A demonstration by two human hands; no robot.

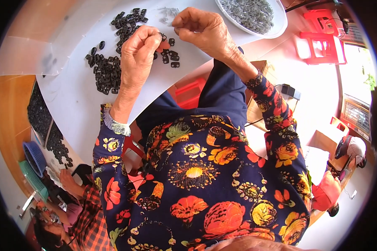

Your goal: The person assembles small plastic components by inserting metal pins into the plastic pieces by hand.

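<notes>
My left hand [138, 54] is raised over the white table [77, 90], its thumb and fingers pinched on a small black plastic part [161, 37]. Close by on the right, my right hand [205, 32] has thumb and forefinger pressed together; whatever sits between them is too small to make out. Around my left hand lie loose black plastic parts: a heap [107, 74] to its left, another pile [127, 25] beyond it, and a few scattered pieces [174, 57] between the hands. Some small clear pieces [168, 16] lie at the far side.
A white basin [284, 25] full of small clear-grey pieces stands at the far right of the table. Red stools [322, 48] are on the floor to the right. At lower left, a person in a checked shirt [92, 221] sits near blue and green baskets [32, 178] and more black parts.
</notes>
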